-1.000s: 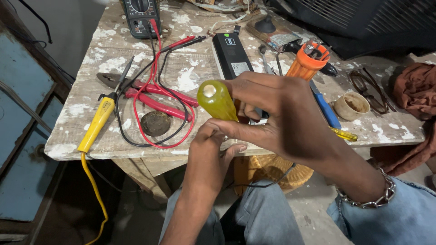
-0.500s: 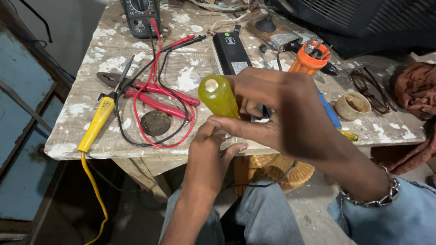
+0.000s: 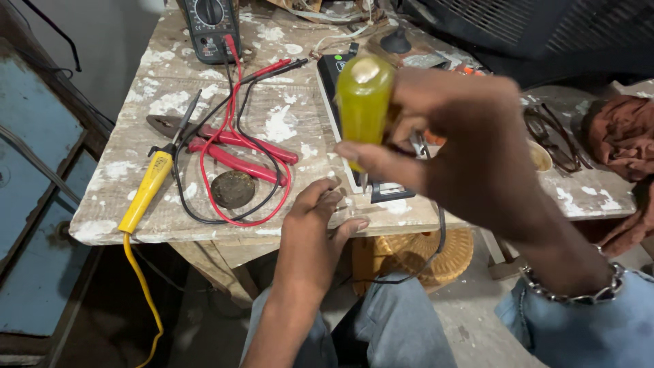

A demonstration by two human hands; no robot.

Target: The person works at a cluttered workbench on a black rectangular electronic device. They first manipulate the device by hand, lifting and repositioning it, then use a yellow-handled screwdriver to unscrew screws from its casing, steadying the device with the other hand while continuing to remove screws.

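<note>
My right hand (image 3: 470, 150) grips a screwdriver by its translucent yellow handle (image 3: 364, 102), held upright above the table's front edge. A short piece of its metal shaft (image 3: 362, 181) points down. Just under it, my left hand (image 3: 313, 232) rests against the table edge with its fingers curled. Whether those fingers pinch anything is hidden. A flat black device (image 3: 392, 192) lies on the table behind both hands. A metal bracelet (image 3: 579, 293) is on my right wrist.
On the paint-spattered wooden table (image 3: 136, 225) lie a multimeter (image 3: 211, 27) with red and black leads (image 3: 225, 116), red-handled pliers (image 3: 238, 153), a yellow-handled soldering iron (image 3: 146, 191) and a dark round disc (image 3: 233, 189). Spectacles (image 3: 552, 136) and brown cloth (image 3: 620, 133) lie at the right. A wicker basket (image 3: 436, 255) stands underneath.
My right hand has lifted the screwdriver higher and nearer to the camera. My left hand has stayed at the table edge.
</note>
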